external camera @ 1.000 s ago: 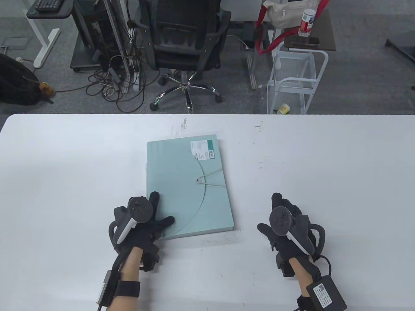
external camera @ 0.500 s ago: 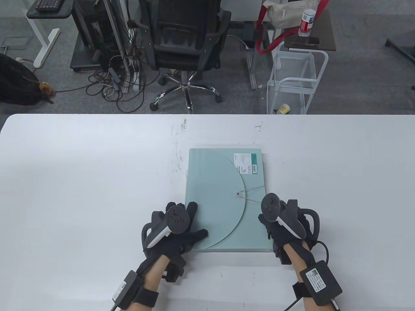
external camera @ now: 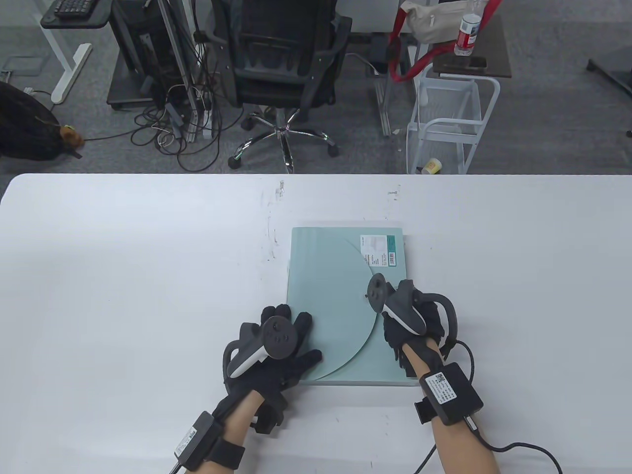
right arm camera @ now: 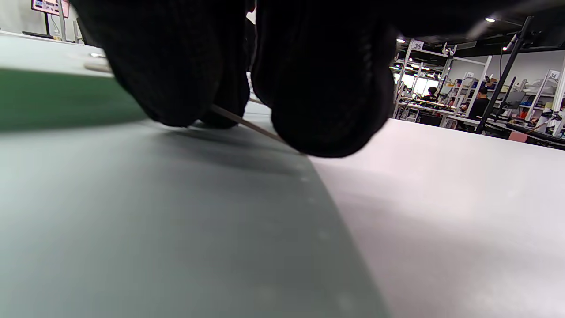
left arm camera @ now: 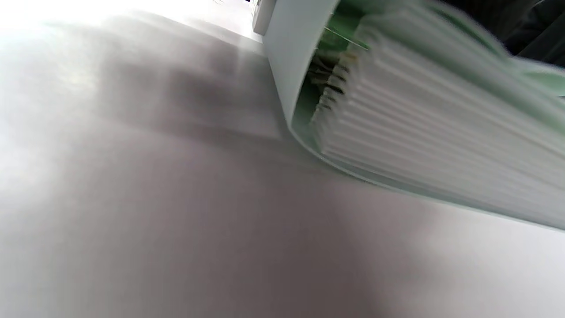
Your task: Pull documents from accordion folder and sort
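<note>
Folder (external camera: 340, 296): long axis near-far.
Left hand (external camera: 274, 350): flat, pressing near-left corner.
Right hand (external camera: 407, 318): nearer, seemingly touching cord (right arm camera: 247, 123).

Black gloves (external camera: 276, 355), grey-white trackers (external camera: 395, 306) (cabled) — bare forearms.

Black gloved fingers (right arm camera: 326, 88) of the right hand (right arm camera: 247, 66) hang in from the top edge and press down on the pale green folder (right arm camera: 154, 229), whose flat cover fills the lower left. A thin elastic cord (right arm camera: 245, 123) runs slantwise under the fingertips. To the right lies the white table (right arm camera: 463, 212), with blurred shelving (right arm camera: 441, 84) far behind.
</note>
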`<state>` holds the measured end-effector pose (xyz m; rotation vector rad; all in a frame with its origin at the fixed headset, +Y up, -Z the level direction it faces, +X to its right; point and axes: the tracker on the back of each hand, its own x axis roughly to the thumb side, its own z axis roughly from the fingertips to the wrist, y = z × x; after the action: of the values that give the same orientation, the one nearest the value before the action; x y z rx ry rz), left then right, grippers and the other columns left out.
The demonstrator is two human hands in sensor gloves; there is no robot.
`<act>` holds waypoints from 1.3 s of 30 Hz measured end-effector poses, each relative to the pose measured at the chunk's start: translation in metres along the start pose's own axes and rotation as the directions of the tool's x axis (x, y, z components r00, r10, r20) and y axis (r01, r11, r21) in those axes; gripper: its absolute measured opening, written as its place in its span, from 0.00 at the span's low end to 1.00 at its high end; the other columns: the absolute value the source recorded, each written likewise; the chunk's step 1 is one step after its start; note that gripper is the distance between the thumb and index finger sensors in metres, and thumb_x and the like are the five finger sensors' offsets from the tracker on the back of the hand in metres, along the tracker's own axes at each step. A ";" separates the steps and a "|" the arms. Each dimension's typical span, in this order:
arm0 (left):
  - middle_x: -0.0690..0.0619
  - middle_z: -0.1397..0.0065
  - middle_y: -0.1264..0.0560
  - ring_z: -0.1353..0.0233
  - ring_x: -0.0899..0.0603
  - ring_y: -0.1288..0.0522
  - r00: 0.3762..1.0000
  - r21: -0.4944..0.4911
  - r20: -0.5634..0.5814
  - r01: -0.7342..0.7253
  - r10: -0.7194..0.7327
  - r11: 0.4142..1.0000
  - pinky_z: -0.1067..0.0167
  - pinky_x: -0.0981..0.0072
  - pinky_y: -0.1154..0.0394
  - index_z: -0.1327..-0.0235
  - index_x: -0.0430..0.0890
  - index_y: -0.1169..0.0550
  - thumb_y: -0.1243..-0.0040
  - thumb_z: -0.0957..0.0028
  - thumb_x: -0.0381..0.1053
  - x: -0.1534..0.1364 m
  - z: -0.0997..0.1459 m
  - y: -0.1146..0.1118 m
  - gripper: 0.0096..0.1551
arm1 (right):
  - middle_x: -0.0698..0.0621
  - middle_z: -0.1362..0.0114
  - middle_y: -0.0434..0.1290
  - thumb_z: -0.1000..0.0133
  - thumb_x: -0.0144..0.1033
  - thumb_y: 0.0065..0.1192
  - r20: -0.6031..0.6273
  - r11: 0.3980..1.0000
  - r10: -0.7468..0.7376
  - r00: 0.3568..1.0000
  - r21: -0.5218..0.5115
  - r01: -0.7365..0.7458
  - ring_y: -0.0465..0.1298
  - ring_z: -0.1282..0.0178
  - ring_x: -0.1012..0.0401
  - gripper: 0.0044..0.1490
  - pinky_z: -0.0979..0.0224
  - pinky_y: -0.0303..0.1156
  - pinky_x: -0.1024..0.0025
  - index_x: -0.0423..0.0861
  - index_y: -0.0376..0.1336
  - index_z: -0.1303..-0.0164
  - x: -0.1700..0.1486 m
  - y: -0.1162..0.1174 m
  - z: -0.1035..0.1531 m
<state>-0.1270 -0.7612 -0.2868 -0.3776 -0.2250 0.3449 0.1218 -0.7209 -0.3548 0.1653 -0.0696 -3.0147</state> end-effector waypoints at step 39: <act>0.45 0.17 0.68 0.17 0.34 0.68 0.996 -0.073 0.057 0.069 -0.065 0.995 0.25 0.36 0.62 0.18 0.51 0.55 0.55 0.52 0.75 0.015 0.001 -0.004 0.55 | 0.57 0.23 0.64 0.53 0.61 0.57 0.092 0.993 -0.049 0.995 0.115 0.038 0.64 0.21 0.49 0.37 0.29 0.64 0.38 0.60 0.62 0.32 -0.031 0.025 0.042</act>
<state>-0.1121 -0.7586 -0.2819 -0.4337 -0.3043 0.2817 0.1510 -0.7399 -0.3083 0.0340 -0.2489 -3.0617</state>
